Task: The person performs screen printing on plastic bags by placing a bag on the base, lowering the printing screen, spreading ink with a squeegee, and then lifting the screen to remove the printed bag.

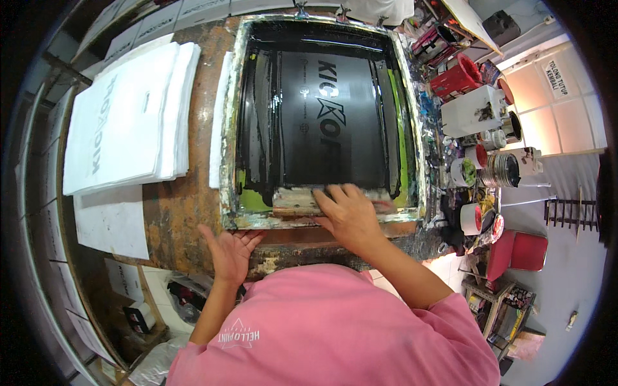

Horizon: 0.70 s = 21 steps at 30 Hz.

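A screen printing frame (418,148) lies on the worktable, its mesh coated with black ink and showing a lettered design (325,106). Along the frame's near end rests a wooden squeegee (293,201), ink-stained. My right hand (351,215) grips it from above with the fingers over the wood. Below the frame's near left corner is my left hand (233,254), palm up, fingers spread and holding nothing. Part of a white sheet or bag (222,122) sticks out from under the frame's left side.
A stack of printed white bags (129,116) sits left on the stained table (174,225). Clips (342,13) hold the frame's far edge. Ink pots (471,219), a red container (456,76) and a white container (470,112) crowd the right side. Beyond them stands a red chair (518,251).
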Motion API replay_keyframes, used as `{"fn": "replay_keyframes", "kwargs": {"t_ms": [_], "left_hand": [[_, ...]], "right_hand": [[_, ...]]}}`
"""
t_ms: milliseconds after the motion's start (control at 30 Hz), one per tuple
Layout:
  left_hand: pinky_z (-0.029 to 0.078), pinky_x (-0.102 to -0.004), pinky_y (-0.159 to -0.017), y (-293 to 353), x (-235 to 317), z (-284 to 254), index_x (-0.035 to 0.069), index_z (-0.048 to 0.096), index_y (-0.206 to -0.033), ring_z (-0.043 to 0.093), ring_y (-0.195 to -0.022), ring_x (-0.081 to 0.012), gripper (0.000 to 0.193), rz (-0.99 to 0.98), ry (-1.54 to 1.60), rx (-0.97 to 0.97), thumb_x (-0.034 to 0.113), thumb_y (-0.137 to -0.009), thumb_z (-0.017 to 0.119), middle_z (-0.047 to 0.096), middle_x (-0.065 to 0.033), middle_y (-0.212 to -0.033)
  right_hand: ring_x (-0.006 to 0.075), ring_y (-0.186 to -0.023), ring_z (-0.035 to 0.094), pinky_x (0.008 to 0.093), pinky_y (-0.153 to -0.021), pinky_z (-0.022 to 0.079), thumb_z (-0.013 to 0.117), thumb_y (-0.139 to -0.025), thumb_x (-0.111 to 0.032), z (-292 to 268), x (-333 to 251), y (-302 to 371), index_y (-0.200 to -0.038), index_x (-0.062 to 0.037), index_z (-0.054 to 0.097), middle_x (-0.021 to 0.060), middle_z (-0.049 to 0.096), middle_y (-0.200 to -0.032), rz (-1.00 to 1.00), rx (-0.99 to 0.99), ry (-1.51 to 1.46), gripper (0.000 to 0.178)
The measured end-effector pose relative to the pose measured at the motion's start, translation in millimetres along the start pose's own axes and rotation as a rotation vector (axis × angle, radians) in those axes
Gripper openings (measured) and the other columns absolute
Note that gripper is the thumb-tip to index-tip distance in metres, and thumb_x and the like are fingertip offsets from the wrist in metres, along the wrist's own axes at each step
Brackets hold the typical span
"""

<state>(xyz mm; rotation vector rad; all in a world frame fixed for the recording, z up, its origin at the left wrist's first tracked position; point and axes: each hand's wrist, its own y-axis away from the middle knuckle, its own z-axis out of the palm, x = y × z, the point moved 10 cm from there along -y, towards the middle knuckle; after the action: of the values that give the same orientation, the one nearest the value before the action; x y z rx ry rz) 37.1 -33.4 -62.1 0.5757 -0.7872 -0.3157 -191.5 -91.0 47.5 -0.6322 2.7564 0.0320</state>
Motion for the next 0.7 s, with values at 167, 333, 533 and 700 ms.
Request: {"fn": "replay_keyframes", "kwargs": {"t_ms": [167, 333, 533, 700], "left_hand": [[0.046, -0.0511, -0.109, -3, -9, -23, -0.005, 0.044, -0.143, 0.06, -0.125, -0.0327, 0.114, 0.024, 0.001, -0.143, 0.092, -0.086, 0.028, 0.06, -0.0219, -0.134], [0.047, -0.0551, -0.108, -3, -9, -25, 0.003, 0.057, -0.13, 0.063, -0.122, -0.0315, 0.099, 0.079, 0.106, -0.116, 0.089, -0.087, 0.03, 0.066, -0.0181, -0.129], [0.042, -0.0617, -0.11, -1, -16, -46, 0.014, 0.075, -0.106, 0.064, -0.122, -0.032, 0.083, 0.118, 0.284, -0.327, 0.084, -0.09, 0.035, 0.069, -0.0141, -0.129], [0.036, -0.0622, -0.116, -2, -7, -30, 0.015, 0.074, -0.119, 0.059, -0.129, -0.0346, 0.086, 0.161, 0.236, -0.45, 0.086, -0.089, 0.034, 0.063, -0.0161, -0.139]], "right_hand": [[0.0311, -0.097, 0.061, 0.0458, -0.077, 0.054, 0.083, -0.075, -0.024, -11, 62, -97, -0.119, -0.0102, 0.065, 0.0095, 0.06, -0.101, -0.025, 0.155, 0.079, 0.049], [0.0314, -0.099, 0.064, 0.0475, -0.075, 0.056, 0.074, -0.087, -0.039, -20, 135, -216, -0.115, -0.0148, 0.068, 0.0084, 0.063, -0.102, -0.078, 0.294, 0.205, 0.037], [0.0369, -0.096, 0.069, 0.0509, -0.08, 0.056, 0.059, -0.096, -0.054, -38, 193, -312, -0.106, -0.0144, 0.068, 0.0129, 0.07, -0.1, -0.115, 0.105, 0.237, 0.042], [0.0371, -0.097, 0.069, 0.0506, -0.082, 0.055, 0.058, -0.095, -0.057, -52, 197, -322, -0.11, -0.0153, 0.069, 0.0135, 0.072, -0.101, -0.12, 0.171, 0.256, 0.045]]}}
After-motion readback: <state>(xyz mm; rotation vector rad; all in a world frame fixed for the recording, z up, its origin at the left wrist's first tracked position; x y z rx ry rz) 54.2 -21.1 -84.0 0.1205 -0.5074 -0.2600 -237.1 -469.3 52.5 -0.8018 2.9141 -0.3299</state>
